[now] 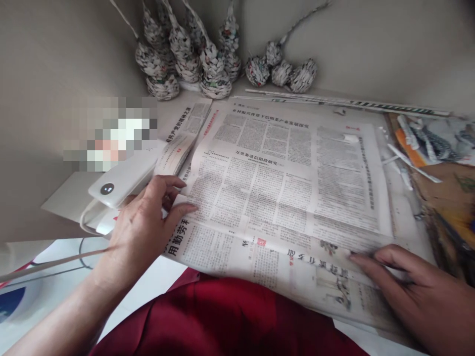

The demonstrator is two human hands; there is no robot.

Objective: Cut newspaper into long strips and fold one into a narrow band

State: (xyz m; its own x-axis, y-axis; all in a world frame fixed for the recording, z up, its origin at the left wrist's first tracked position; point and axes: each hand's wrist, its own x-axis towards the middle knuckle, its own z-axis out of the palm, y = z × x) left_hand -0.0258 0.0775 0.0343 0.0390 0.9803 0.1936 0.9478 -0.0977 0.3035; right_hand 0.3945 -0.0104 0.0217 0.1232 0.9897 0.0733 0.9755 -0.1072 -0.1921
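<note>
at the left edge of the newspaper [267, 173]: the left hand [148, 212] is touching the paper, its thumb and forefinger standing apart, with a pale bit of paper [181, 200] showing between them.
near the front right corner: the right hand [415, 287] is resting on the paper, its thumb pointing inward and its forefinger bending apart from it; whether the hidden fingers are pinching anything, i cannot tell.
newspaper: it is lying flat between the hands, spreading rightward from the left fingertips and away from the body.
fold: it is running crosswise from hand to hand along the front, slanting closer to the body on the right.
nearer hand: the left is sitting closer to the left edge, the right to the front right corner.
left side: a white device [126, 173] is sitting just beside the left hand.
far side: thin paper sticks [315, 102] are lying past the top edge, woven paper gourds [217, 74] standing behind.
</note>
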